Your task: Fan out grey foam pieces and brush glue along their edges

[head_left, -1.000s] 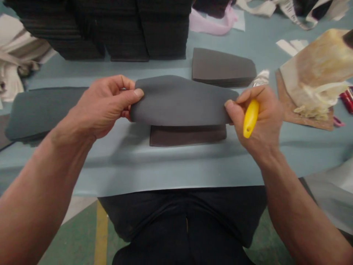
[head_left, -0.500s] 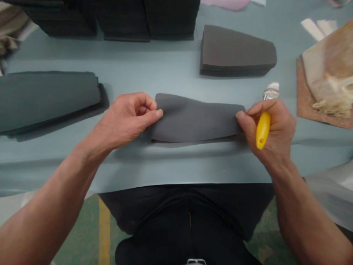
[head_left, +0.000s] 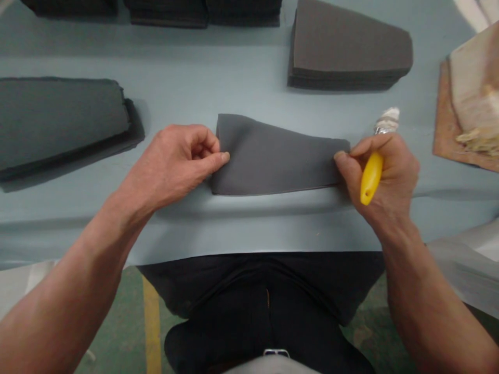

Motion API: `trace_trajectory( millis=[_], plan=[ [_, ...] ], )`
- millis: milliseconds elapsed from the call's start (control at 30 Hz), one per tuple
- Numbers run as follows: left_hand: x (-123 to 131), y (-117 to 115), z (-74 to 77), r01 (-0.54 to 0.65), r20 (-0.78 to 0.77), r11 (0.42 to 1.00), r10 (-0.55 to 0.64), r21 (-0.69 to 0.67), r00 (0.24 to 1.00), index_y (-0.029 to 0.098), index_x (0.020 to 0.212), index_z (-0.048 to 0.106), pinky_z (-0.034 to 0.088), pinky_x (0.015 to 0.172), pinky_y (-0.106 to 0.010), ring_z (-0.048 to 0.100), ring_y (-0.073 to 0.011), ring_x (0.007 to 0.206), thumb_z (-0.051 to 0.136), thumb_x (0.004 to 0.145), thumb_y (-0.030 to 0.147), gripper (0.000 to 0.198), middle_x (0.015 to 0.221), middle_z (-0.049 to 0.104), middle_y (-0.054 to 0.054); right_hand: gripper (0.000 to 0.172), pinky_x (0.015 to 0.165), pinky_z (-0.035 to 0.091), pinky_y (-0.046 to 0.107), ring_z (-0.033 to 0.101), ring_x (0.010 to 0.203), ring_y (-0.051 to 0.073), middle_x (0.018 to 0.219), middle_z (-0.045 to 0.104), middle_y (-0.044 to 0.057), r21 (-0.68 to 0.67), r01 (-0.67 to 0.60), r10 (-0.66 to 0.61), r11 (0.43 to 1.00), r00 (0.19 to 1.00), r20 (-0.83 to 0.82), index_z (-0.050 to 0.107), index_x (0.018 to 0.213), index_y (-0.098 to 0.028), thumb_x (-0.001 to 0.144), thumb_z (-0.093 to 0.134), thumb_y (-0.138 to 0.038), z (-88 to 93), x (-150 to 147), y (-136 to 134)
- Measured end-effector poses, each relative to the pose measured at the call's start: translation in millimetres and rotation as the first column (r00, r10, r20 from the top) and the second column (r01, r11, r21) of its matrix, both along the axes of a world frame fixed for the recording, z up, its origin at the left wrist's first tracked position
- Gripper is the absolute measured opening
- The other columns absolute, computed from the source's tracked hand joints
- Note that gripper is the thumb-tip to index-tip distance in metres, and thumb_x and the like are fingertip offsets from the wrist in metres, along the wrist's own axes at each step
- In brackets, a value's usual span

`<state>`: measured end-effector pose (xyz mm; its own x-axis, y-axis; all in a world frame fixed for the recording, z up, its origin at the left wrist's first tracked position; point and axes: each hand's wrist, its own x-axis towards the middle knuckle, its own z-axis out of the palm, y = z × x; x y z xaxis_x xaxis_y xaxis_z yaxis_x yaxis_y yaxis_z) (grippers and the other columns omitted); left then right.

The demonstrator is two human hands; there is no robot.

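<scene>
A dark grey tapered panel (head_left: 278, 163) of thin sheet material lies in front of me, its wide end to the left. My left hand (head_left: 187, 161) pinches the wide end between thumb and fingers. At the narrow end, my right hand (head_left: 384, 171) pinches the panel's edge with thumb and forefinger. Tucked in that same hand is a brush with a yellow handle (head_left: 371, 178); its whitish, wrapped head (head_left: 387, 121) points away from me. I cannot tell whether the panel is one layer or two.
A stack of brownish-grey tapered pieces (head_left: 351, 44) sits behind the panel. Dark green-grey pieces (head_left: 58, 122) are piled at left, and black stacks (head_left: 167, 13) stand at the back. On the right is a brown board (head_left: 444, 119) with pale material on it. The blue-grey table (head_left: 249, 228) ends before my body.
My view has shifted, so the back stacks sit higher in the picture. The panel's two long edges now line up more closely over the table. Both hands keep their pinch.
</scene>
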<state>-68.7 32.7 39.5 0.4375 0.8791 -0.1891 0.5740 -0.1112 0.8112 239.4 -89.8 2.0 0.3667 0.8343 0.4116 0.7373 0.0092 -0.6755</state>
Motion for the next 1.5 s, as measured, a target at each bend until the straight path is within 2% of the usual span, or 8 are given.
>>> trace_trajectory(
  millis=[367,700,1133,1400,1500],
  plan=[
    [3,1,13.6,0.111,-0.144,0.994,-0.111,-0.005,0.983,0.017,0.075,0.066,0.030,0.063,-0.029,0.043,-0.0087,0.063,0.072,0.093,0.033,0.025,0.059,0.053,0.007,0.020,0.051,0.037,0.026,0.046,0.052,0.011,0.067,0.057,-0.006,0.052,-0.029,0.024,0.998,0.996,0.089,0.058,0.083,-0.025,0.082,0.076,-0.034,-8.5,8,0],
    [1,9,3.4,0.115,-0.133,0.993,-0.113,0.005,0.985,0.017,0.073,0.069,0.030,0.062,-0.029,0.044,-0.0088,0.060,0.080,0.088,0.033,0.024,0.055,0.053,0.007,0.019,0.051,0.034,0.027,0.045,0.052,0.010,0.067,0.056,-0.005,0.080,-0.071,0.061,0.994,0.991,0.122,0.058,0.084,-0.025,0.081,0.076,-0.027,-9.0,8,0],
    [-1,7,-0.6,0.115,-0.160,0.990,-0.100,0.085,0.982,0.018,0.073,0.072,0.033,0.064,-0.029,0.051,-0.0076,0.057,0.084,0.086,0.035,0.025,0.059,0.063,0.008,0.020,0.051,0.031,0.029,0.044,0.051,0.011,0.066,0.056,-0.005,0.075,-0.029,0.019,0.997,0.990,0.140,0.057,0.083,-0.026,0.079,0.077,-0.030,-9.5,9,-2],
    [1,1,0.2,0.098,-0.204,0.984,-0.066,0.150,0.977,0.017,0.080,0.075,0.036,0.072,-0.030,0.053,-0.0077,0.061,0.083,0.085,0.038,0.023,0.066,0.066,0.008,0.021,0.052,0.033,0.029,0.044,0.053,0.011,0.067,0.054,-0.005,0.070,-0.011,-0.003,0.997,0.982,0.190,0.056,0.084,-0.026,0.080,0.076,-0.033,-11.2,9,-2],
    [0,0,-1.1,0.103,-0.214,0.979,-0.064,0.178,0.975,0.017,0.080,0.074,0.041,0.077,-0.032,0.052,-0.0088,0.062,0.082,0.086,0.041,0.026,0.067,0.063,0.008,0.021,0.051,0.033,0.028,0.044,0.052,0.010,0.066,0.054,-0.006,0.061,0.000,-0.012,0.998,0.982,0.188,0.056,0.082,-0.026,0.080,0.075,-0.034,-10.0,8,-2]
  ],
)
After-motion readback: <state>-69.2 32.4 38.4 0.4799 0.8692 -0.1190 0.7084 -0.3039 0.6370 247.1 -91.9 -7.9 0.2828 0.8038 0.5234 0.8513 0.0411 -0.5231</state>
